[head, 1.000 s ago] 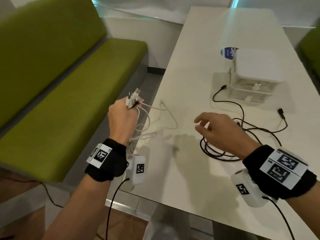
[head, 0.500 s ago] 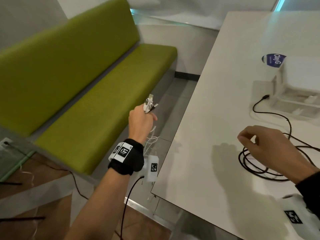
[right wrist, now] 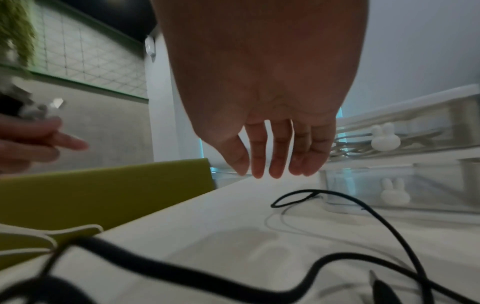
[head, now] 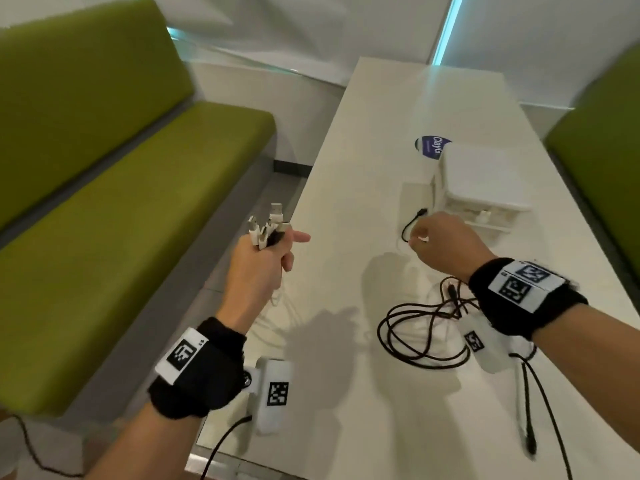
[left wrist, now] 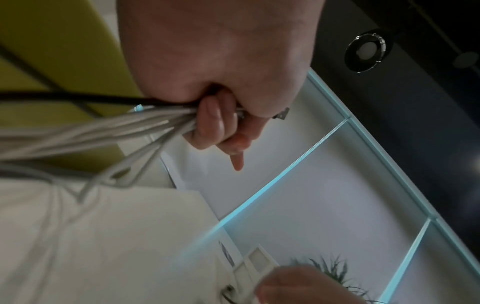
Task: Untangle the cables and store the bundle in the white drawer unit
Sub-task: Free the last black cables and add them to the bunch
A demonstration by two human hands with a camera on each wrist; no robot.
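Observation:
My left hand (head: 266, 254) grips a bundle of white cables (left wrist: 109, 131) with one dark cable among them, raised off the table's left edge; their USB plugs (head: 268, 225) stick up from the fist and the index finger points out. My right hand (head: 446, 244) hovers over the table with relaxed fingers (right wrist: 272, 156), holding nothing, just in front of the white drawer unit (head: 481, 188). A black cable (head: 422, 327) lies in loose loops on the white table (head: 346, 188), one end (head: 420, 213) reaching the drawer unit. The drawers have bunny-shaped knobs (right wrist: 384, 139).
A green bench (head: 121, 202) runs along the table's left side, another green seat (head: 602, 147) stands at the right. A blue round sticker (head: 433, 147) lies behind the drawer unit. Black wrist-camera leads (head: 530, 410) trail over the near table.
My left hand has lifted the white bundle higher and back over the table edge. My right hand has moved forward from the black cable loops toward the drawer unit.

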